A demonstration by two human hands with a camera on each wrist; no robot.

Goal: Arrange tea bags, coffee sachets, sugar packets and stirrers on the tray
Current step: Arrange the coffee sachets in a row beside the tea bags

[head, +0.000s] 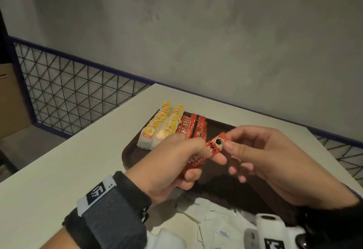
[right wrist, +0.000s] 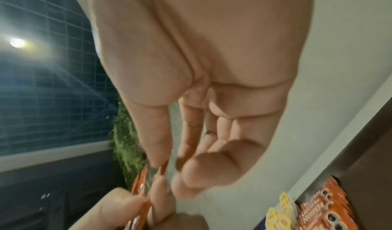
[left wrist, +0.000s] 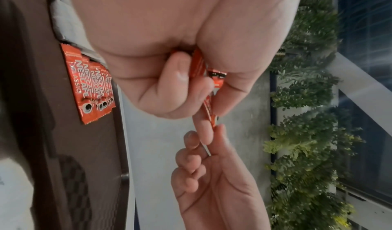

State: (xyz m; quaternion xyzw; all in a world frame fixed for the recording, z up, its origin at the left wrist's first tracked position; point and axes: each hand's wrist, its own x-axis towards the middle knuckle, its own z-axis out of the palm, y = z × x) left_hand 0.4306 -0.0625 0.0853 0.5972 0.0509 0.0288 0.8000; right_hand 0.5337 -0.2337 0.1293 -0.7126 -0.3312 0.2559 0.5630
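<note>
Left hand [head: 174,162] clasped a bunch of sachets [head: 196,162] above the tray [head: 131,150], right hand [head: 253,154] pinching its top one; tea bags [head: 157,129] and some coffee [head: 191,129] lay arranged, sugar packets [head: 212,219] evidently remaining, stirrers unseen.

black wrist straps [head: 110,215] carry white tags with black square markings.

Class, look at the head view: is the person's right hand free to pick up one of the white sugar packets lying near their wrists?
Probably not yet. The right hand pinches the red coffee sachet that the left hand also grips. The white sugar packets lie uncovered just below it.
</note>
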